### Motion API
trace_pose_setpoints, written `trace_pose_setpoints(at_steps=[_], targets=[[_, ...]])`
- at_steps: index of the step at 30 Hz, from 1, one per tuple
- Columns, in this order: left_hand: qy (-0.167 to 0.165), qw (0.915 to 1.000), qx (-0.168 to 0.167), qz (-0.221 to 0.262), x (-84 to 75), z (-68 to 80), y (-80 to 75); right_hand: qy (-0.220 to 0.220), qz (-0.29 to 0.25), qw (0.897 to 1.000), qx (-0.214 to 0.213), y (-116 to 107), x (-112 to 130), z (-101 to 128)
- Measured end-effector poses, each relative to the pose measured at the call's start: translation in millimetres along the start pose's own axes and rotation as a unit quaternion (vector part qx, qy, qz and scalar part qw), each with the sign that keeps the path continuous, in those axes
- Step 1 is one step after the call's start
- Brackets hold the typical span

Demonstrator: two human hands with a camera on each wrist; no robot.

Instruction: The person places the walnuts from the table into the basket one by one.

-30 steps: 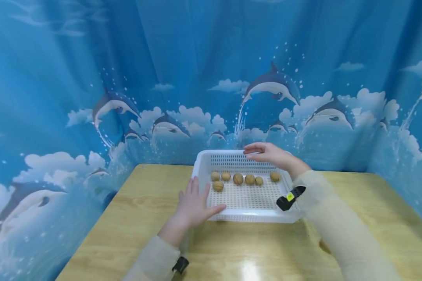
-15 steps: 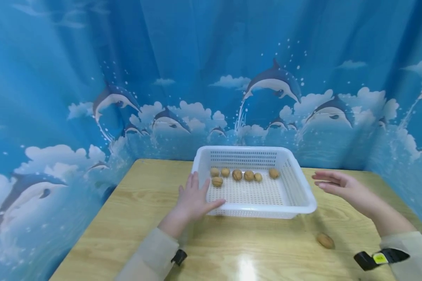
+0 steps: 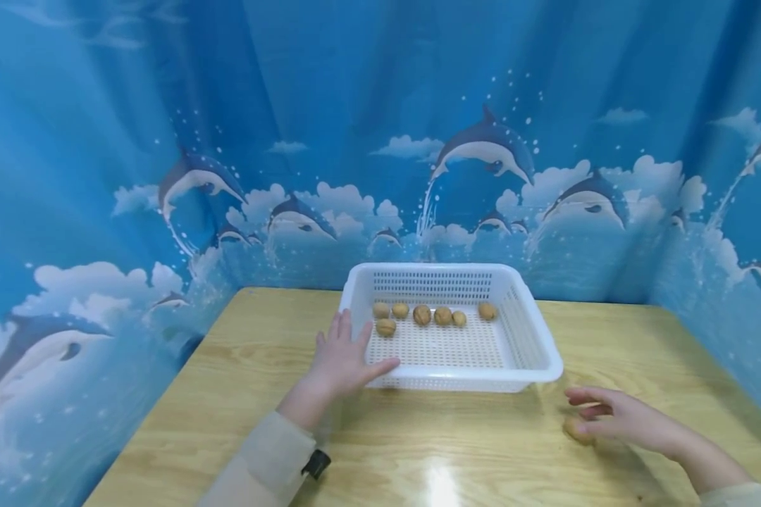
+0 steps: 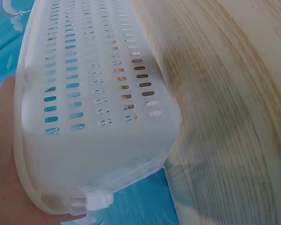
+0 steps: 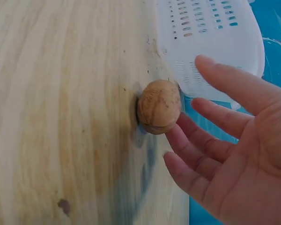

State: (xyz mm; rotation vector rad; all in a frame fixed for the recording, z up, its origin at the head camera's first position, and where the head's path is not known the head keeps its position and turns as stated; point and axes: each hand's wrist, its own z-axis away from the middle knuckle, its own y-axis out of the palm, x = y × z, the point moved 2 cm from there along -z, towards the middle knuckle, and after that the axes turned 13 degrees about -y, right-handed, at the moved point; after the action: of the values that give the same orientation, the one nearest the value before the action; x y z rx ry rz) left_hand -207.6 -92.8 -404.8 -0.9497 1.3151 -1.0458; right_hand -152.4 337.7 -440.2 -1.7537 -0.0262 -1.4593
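A white plastic basket (image 3: 533, 338) stands on the table with several walnuts (image 3: 421, 315) inside, most in a row toward its back left. My left hand (image 3: 342, 359) rests with spread fingers on the basket's left front corner; the left wrist view shows it against the basket's rim (image 4: 19, 117). A single walnut (image 5: 159, 107) lies on the table to the right of the basket. Over this loose walnut hovers my right hand (image 3: 634, 422), its fingers parted and slightly bent. In the right wrist view the fingers (image 5: 225, 84) stand around the walnut without gripping it.
The wooden table (image 3: 228, 408) extends to both sides and in front of the basket. A blue curtain (image 3: 355, 141) printed with dolphins hangs behind and at the sides. A small dark spot (image 5: 64, 206) marks the tabletop near the right hand.
My right hand has moved from above the basket out to the right, then down to the loose walnut on the table. The left hand has stayed at the basket's corner.
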Motion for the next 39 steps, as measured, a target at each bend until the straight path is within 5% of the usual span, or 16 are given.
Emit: trace_pose_setpoints(at_steps=[10,16,24,31,39], targets=[[-0.001,1.0,-0.001,0.009,0.1,0.1,1.3,-0.052,0.096,0.994,-0.004,11,-9,-4],[-0.007,0.9998,0.008,0.018,1.0,3.3,4.0,-0.01,0.081,0.996,-0.026,10,-2,1],[-0.003,0.9999,-0.005,0.014,0.8,0.1,4.5,0.001,0.107,0.992,-0.059,-22,31,-5],[0.001,0.9998,-0.002,0.018,0.3,-2.6,2.6,0.015,0.135,0.987,-0.087,-54,65,-27],[-0.001,0.9999,-0.003,0.011,0.0,0.1,2.0,-0.023,0.131,0.989,-0.068,-54,97,-80]])
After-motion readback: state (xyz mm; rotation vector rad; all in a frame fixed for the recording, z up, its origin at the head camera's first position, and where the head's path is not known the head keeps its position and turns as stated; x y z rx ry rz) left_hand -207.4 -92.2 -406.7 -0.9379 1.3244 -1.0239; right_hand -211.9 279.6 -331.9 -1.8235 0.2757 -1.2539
